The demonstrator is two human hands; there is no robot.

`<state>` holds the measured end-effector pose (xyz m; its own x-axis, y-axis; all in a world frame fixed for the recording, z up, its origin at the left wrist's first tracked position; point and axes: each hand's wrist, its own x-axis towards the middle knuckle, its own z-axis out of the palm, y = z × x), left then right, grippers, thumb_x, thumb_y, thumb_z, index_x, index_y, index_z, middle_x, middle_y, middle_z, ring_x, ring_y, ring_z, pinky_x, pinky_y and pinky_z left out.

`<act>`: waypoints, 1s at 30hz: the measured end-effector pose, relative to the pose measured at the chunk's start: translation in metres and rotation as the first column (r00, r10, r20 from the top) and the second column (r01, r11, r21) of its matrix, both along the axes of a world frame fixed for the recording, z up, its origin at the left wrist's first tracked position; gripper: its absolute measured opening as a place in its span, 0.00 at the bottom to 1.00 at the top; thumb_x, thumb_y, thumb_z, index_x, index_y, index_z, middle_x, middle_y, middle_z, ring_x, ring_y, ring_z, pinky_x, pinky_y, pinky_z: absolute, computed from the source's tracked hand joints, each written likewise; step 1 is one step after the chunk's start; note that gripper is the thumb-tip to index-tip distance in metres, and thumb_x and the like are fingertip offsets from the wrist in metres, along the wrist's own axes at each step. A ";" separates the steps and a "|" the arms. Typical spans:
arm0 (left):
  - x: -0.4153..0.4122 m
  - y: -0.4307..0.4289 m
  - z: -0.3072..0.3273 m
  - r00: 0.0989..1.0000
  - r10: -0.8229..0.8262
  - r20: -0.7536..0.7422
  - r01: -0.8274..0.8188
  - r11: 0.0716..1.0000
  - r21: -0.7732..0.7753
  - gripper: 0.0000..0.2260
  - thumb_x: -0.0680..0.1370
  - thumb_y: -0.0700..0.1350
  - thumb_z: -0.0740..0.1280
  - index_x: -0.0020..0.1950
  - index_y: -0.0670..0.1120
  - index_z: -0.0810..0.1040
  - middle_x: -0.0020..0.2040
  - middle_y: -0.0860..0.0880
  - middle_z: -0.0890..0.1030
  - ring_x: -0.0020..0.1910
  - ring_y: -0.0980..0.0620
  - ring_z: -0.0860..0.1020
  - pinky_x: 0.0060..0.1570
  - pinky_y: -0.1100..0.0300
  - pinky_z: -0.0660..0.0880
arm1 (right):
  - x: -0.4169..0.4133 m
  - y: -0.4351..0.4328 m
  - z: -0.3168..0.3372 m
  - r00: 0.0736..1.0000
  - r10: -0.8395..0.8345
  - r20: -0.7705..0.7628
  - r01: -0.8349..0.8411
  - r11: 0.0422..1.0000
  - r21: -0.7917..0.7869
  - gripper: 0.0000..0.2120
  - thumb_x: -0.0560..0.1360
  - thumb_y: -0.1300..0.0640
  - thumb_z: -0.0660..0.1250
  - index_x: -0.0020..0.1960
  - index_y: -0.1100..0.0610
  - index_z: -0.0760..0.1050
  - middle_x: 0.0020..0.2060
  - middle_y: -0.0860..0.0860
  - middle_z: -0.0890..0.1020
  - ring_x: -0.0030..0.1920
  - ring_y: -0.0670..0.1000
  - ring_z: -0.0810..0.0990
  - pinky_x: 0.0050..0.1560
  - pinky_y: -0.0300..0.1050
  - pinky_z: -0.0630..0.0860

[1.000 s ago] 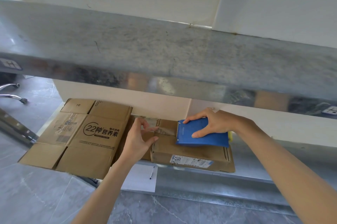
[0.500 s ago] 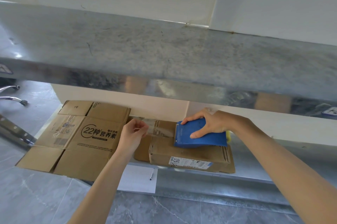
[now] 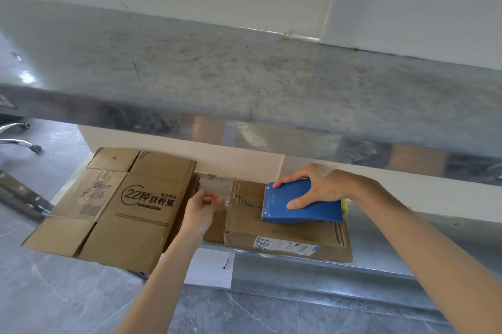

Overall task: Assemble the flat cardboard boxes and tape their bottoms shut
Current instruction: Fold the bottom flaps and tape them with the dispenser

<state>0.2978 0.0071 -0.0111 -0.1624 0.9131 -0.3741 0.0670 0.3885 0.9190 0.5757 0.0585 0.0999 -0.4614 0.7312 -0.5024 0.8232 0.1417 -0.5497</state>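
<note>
A small assembled cardboard box with a shipping label lies on the lower metal shelf. My right hand grips a blue tape dispenser that rests on top of the box. My left hand pinches the free end of the clear tape, which is drawn out to the left of the box. A large flattened cardboard box with printed text lies to the left and hangs over the shelf's edge.
A wide metal tabletop spans the view above the shelf, against a white wall. A white sheet of paper lies on the grey tiled floor below. Chair legs with castors stand at the far left.
My left hand has closed its fingers on the tape's end and pulled it leftward off the box. The dispenser and my right hand have stayed on the box.
</note>
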 end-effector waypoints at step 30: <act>0.018 -0.001 -0.042 0.948 0.113 -0.297 0.001 0.933 0.359 0.07 0.77 0.39 0.71 0.46 0.49 0.75 0.40 0.52 0.80 0.37 0.59 0.78 0.38 0.64 0.76 | 0.001 -0.001 -0.005 1.000 -0.024 -0.006 0.024 1.000 -0.013 0.22 0.68 0.37 0.75 0.59 0.25 0.73 0.59 0.28 0.74 0.57 0.41 0.77 0.59 0.46 0.76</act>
<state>0.3160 0.0060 -0.0533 -0.2718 0.9613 0.0452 0.3561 0.0568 0.9327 0.5770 0.0571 0.0947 -0.4470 0.7356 -0.5090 0.8228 0.1150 -0.5565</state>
